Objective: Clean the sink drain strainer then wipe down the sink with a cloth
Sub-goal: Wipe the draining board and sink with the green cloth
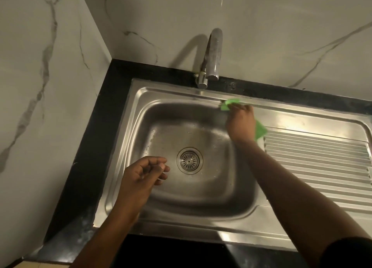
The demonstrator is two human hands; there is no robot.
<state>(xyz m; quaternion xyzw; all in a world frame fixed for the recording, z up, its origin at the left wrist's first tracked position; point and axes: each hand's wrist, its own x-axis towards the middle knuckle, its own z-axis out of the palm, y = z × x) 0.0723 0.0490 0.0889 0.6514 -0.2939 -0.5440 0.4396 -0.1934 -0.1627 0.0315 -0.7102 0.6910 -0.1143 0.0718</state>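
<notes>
Our right hand (240, 122) grips the green cloth (260, 129), pressing it on the sink (181, 94) rim at the far right corner of the basin, where the rim meets the ribbed drainboard (316, 159). Cloth ends stick out on both sides of the hand. Our left hand (144, 172) hovers over the near left of the basin, fingers loosely curled, holding nothing. Strainer (189, 160) sits in the drain, mid-basin, just right of that hand. Tap (211, 56) stands at the far edge. Black table (104, 110) surrounds the sink.
</notes>
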